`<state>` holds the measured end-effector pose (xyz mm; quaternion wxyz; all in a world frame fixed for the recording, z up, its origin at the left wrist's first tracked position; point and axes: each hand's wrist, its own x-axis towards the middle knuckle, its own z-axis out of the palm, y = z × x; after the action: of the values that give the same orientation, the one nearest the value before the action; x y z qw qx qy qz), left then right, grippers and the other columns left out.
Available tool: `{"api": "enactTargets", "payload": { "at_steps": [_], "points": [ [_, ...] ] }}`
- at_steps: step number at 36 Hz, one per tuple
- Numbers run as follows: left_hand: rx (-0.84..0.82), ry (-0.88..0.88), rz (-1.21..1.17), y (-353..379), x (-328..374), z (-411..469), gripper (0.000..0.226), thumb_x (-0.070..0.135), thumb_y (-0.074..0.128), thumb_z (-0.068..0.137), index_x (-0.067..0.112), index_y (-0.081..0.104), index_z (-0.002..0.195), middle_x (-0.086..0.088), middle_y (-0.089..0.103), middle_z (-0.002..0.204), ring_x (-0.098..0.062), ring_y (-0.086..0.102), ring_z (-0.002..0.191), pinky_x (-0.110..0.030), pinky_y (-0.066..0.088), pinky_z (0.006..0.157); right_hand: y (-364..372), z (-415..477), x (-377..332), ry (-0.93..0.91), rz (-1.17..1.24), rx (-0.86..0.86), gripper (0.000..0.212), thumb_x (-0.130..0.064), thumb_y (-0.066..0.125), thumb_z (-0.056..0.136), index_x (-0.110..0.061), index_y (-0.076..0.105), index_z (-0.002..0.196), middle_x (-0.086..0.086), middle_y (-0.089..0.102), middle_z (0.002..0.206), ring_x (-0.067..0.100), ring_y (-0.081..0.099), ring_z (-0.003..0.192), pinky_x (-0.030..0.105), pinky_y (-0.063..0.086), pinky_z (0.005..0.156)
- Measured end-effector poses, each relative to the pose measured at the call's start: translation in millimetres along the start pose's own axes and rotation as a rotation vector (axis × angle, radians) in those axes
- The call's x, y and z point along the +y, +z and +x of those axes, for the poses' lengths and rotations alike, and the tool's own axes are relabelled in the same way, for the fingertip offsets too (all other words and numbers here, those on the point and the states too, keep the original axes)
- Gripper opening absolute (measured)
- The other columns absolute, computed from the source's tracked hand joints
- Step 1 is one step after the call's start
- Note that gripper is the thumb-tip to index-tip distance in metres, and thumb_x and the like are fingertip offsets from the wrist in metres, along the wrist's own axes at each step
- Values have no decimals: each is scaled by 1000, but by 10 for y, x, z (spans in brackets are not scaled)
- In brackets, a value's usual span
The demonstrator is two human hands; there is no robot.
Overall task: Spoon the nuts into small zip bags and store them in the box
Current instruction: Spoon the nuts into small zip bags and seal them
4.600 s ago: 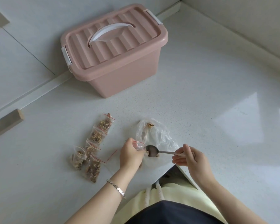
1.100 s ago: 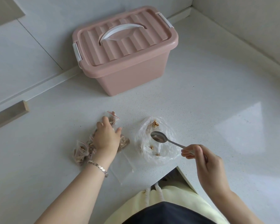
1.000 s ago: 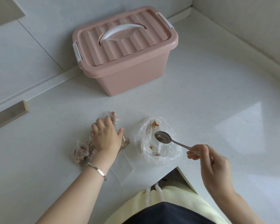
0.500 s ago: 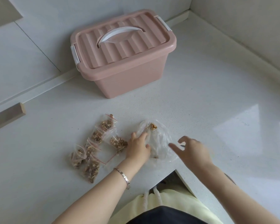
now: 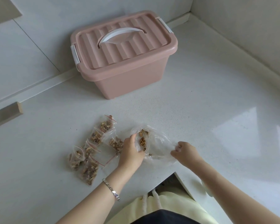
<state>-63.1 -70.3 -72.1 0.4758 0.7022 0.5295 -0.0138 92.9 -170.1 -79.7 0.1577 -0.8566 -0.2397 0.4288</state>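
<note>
A crumpled clear plastic bag (image 5: 158, 147) with a few walnut pieces (image 5: 142, 141) lies on the white counter near its front edge. My left hand (image 5: 132, 151) grips the bag's left side, fingers curled into the plastic. My right hand (image 5: 185, 152) pinches the bag's right edge. Several small filled zip bags (image 5: 94, 146) with red seal lines lie in a cluster left of my left hand. The pink storage box (image 5: 124, 62) stands at the back with its lid on and both white latches down. The spoon is not visible.
The white counter (image 5: 217, 110) runs into a wall corner at the back right. Its front edge has a notch (image 5: 174, 173) in front of my body. A wooden strip (image 5: 5, 113) sits at the far left.
My left hand left the small zip bags and took hold of the big bag. My right hand no longer shows the spoon and now pinches the bag's right edge.
</note>
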Motion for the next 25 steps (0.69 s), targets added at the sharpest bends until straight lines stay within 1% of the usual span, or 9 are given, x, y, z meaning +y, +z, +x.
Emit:
{"api": "enactTargets", "payload": {
  "at_steps": [5,8,10,13,15,18,21,23,25],
  "points": [
    [-16,-14,148,-45,53,-74,69,12,60,85,23,23,142,-9,37,134,-24,47,116,-26,43,85,-226,-102,-160,-44,24,9,39,0,51,79,-15,24,57,-1,29,55,12,23,47,20,18,43],
    [-24,-54,141,-100,142,-93,63,21,56,87,22,24,142,-11,38,132,-26,50,110,-26,44,78,-437,-239,-377,-104,35,53,35,-2,52,78,-15,27,57,2,41,58,12,26,45,18,20,39],
    [-46,-73,88,-150,201,-94,64,18,53,87,22,25,143,-10,38,137,-24,48,114,-25,43,77,-596,-345,-541,-168,51,106,30,-5,52,80,-15,33,58,-3,44,51,10,30,41,13,21,35],
    [-79,-71,19,-245,307,-127,65,18,51,85,21,25,145,-6,34,143,-21,46,121,-23,39,76,-806,-504,-793,-281,12,160,5,-16,56,82,-17,52,80,-5,58,56,10,43,43,15,31,37],
    [-99,-72,-13,-292,352,-144,65,18,51,84,20,27,144,-6,37,141,-21,53,113,-23,43,74,-886,-565,-921,-320,-24,175,14,-21,58,83,-21,51,94,0,63,67,13,48,49,19,34,41],
    [-142,-97,-52,-338,393,-182,64,17,52,84,16,30,143,-8,49,132,-21,60,100,-23,46,67,-930,-589,-1032,-373,-24,183,18,-22,59,82,-25,50,98,-3,62,69,11,48,48,16,35,39],
    [-164,-146,-162,-362,384,-203,61,16,54,83,12,34,141,-6,55,120,-13,61,83,-21,49,61,-946,-559,-1068,-423,110,258,18,-17,58,81,-27,55,96,-7,46,51,7,34,35,12,29,34],
    [-159,-154,-100,-380,376,-219,57,15,52,83,11,37,139,-5,55,112,-10,58,76,-24,50,66,-932,-519,-1068,-419,65,229,18,-14,58,82,-24,59,97,-8,44,48,6,33,34,11,28,34],
    [-119,-102,43,-373,338,-225,52,19,51,85,10,39,136,-7,50,121,-17,57,91,-27,48,78,-867,-487,-1034,-390,-94,118,20,-14,60,83,-22,61,101,-11,51,57,7,41,41,11,34,39]
  ]
}}
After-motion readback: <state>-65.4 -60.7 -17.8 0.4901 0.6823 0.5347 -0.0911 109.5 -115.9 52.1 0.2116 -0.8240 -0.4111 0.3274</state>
